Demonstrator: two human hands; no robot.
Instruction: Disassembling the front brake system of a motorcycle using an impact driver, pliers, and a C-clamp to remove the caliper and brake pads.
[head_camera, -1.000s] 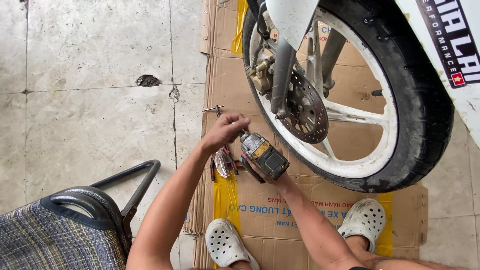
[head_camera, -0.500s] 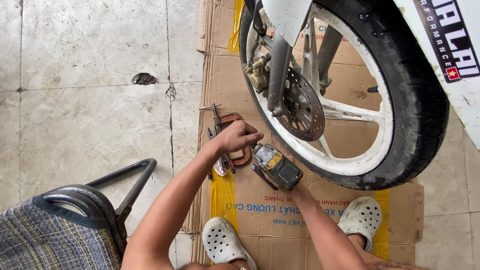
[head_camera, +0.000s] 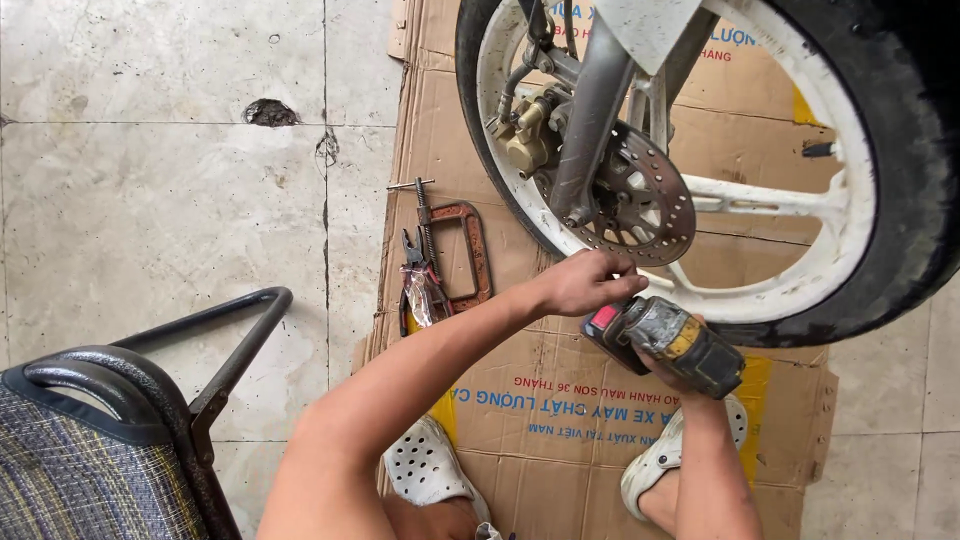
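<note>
One head view covered the scene. The right hand (head_camera: 690, 375) was clamped around the grip of a cordless driver (head_camera: 665, 345), which lay just below the wheel rim (head_camera: 780, 295), long axis running from about ten o'clock to four o'clock, red-capped end toward ten o'clock. The left hand (head_camera: 585, 282) sat at ten o'clock from the driver, touching or nearly touching that end, fingers (head_camera: 625, 268) curled together; whether they pinched anything could not be told. The brake disc (head_camera: 640, 200) stood at twelve o'clock from the left hand, close above the fingertips, with the brake caliper (head_camera: 525, 140) further toward eleven o'clock beside the fork leg (head_camera: 590, 120). The left hand was the nearer of the two to the disc.

At nine o'clock from the left hand, well apart on the cardboard sheet (head_camera: 560, 400), lay a rusty C-clamp (head_camera: 470, 255) and pliers (head_camera: 418, 285), long axes near twelve to six. A chair (head_camera: 120, 430) occupied the seven o'clock corner.
</note>
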